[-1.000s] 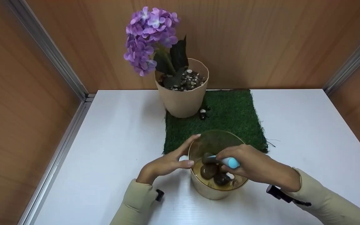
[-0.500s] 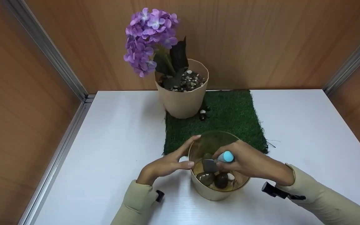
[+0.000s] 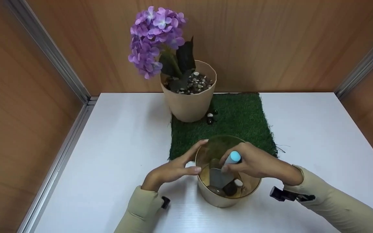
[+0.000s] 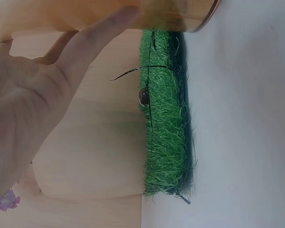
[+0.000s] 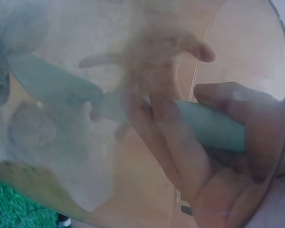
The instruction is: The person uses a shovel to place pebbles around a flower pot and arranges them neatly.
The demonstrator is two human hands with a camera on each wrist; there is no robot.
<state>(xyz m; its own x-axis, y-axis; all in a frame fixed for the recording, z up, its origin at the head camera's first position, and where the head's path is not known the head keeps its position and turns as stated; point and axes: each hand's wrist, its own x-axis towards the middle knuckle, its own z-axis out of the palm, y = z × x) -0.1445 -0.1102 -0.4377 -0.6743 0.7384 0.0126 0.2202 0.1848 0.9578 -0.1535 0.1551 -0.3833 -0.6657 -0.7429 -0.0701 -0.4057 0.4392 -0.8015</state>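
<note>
In the head view, a clear amber-tinted bowl (image 3: 218, 202) stands on the white table at the front edge of a grass mat. My left hand (image 3: 170, 170) lies against its left side, thumb and fingers spread and mostly straight along the wall. The right hand (image 3: 259, 161), reaching in over the right rim, grips the pale blue handle of a small trowel (image 3: 220, 178). Its wide grey blade points down inside the bowl, over several dark, smooth stones (image 3: 230, 188) and a small white one (image 3: 238, 183). Through the wall, the right wrist view shows fingers wrapped round the handle (image 5: 211, 126).
Behind the bowl, the green grass mat (image 3: 241, 111) carries a beige flowerpot (image 3: 188, 108) with a purple flower (image 3: 157, 35) and gravel. A few small black and white pebbles (image 3: 209, 120) lie beside the pot. Wood-grain panels (image 3: 287, 45) enclose the table.
The trowel has swung from lying nearly flat to pointing steeply down, its blade now covering part of the stones. My right hand has shifted slightly left; the left hand stays put.
</note>
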